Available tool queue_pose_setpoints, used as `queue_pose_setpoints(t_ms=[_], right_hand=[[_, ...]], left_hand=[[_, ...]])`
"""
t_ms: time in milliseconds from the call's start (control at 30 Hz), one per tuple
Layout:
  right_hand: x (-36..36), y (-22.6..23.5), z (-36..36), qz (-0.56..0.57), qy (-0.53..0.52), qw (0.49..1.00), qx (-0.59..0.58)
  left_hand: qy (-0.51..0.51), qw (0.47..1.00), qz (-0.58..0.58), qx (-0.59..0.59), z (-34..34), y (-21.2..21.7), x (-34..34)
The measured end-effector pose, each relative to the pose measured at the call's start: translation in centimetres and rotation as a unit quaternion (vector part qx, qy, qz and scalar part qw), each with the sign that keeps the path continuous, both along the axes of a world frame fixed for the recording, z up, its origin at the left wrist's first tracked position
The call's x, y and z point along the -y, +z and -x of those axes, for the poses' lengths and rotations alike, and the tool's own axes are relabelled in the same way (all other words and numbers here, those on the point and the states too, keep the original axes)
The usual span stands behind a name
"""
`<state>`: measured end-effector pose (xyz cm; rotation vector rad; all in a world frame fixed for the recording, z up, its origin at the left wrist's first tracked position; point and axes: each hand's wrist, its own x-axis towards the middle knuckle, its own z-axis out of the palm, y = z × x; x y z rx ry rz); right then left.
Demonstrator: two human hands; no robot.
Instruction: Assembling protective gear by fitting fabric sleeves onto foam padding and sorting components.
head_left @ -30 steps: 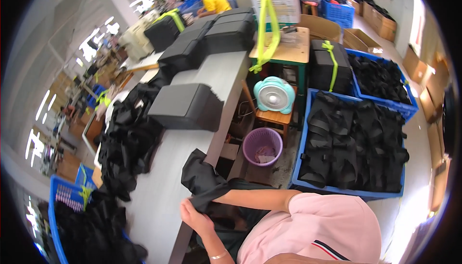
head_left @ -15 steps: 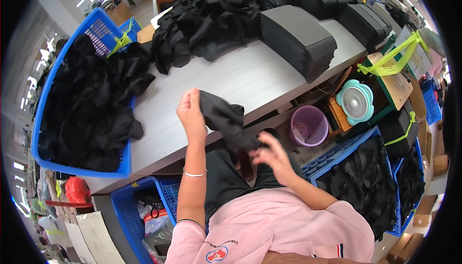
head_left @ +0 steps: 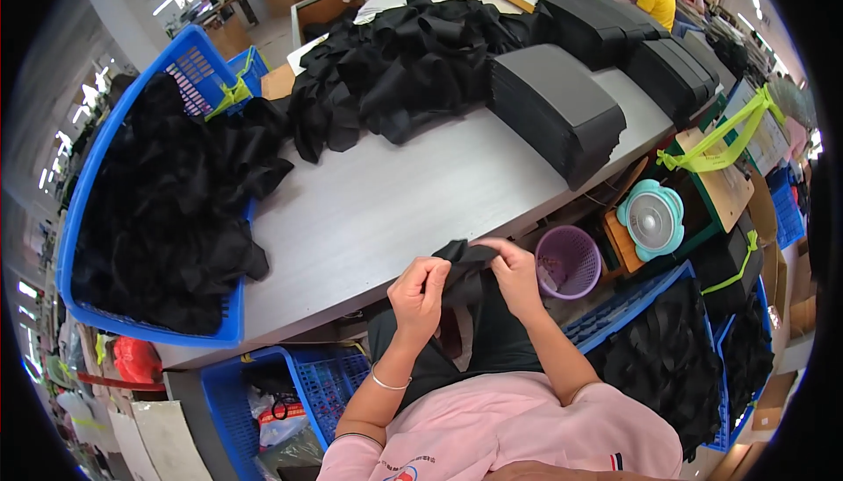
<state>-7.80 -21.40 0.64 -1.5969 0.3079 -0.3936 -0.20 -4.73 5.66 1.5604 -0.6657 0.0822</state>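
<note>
A small piece of black fabric (head_left: 465,272) is stretched between my two hands, over my lap and just off the table's front edge. My left hand (head_left: 418,295) pinches its left end between thumb and fingers. At the other end my right hand (head_left: 514,275) grips the upper right edge. The cloth hangs down a little between them, and its lower part blends into my dark trousers. Beyond the hands lies the grey-white table (head_left: 378,209), with a loose heap of black fabric pieces (head_left: 404,68) at its far side.
A blue basket (head_left: 230,310) full of black pieces stands at the left. Neat stacks of black pieces (head_left: 562,99) sit at the right. Below the table are a purple bin (head_left: 575,257), a turquoise fan (head_left: 652,218), and another blue basket (head_left: 645,298) of black pieces.
My left hand has come down and right, off the table. My right hand has risen and now grips the fabric, which is held level between both hands.
</note>
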Motion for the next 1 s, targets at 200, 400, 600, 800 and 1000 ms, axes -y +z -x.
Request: queue_pose_setpoints(t_ms=[200, 400, 600, 800, 1000], right_hand=[[-2.8, 3.9, 2.1, -0.494, 0.118, 0.861, -0.024], [-0.5, 2.9, -1.4, -0.103, -0.004, 0.995, -0.001], [-7.3, -5.5, -1.6, -0.092, 0.232, 0.968, 0.026], [-7.1, -9.0, 2.7, -0.085, 0.150, 0.981, -0.092], [-4.3, -4.8, 3.1, -0.176, -0.084, 0.970, -0.147]], left_hand=[[0.012, 0.974, 0.077, -0.211, -2.1, -1.9, -0.7], [-0.300, 0.719, 0.179, -0.601, 0.1, -2.8, -0.6], [-0.532, 0.764, 0.100, -0.351, 4.3, -10.4, -0.3], [-0.329, 0.913, -0.075, -0.229, 3.9, 2.3, 2.3], [-0.286, 0.779, 0.281, -0.482, -1.7, -3.8, 1.4]])
